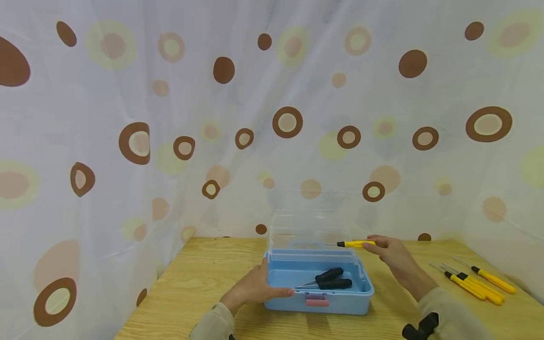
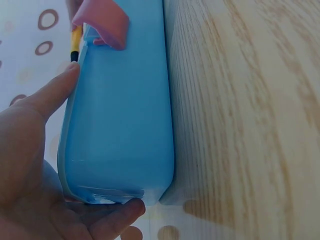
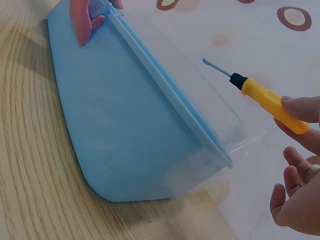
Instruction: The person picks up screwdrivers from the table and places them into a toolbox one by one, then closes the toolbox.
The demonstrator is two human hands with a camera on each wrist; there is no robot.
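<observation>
A blue plastic toolbox [image 1: 340, 302] stands on the table with its clear lid [image 1: 310, 229] raised at the back. At its left end, my left hand [image 1: 259, 285] grips the corner, thumb along the front rim and fingers around the side. Between thumb and fingers, my right hand [image 1: 393, 257] pinches the handle end of a yellow screwdriver [image 3: 265, 102]. That screwdriver is held level above the box's back right, its flat blade pointing left. Two black-handled screwdrivers [image 1: 335, 284] lie inside the box, blades toward the left.
On the right of the wooden table [image 1: 204, 269] lie three more yellow screwdrivers [image 1: 495, 279], side by side. A pink latch [image 1: 317, 301] hangs on the box's front. Behind the table hangs a dotted curtain [image 1: 238, 94].
</observation>
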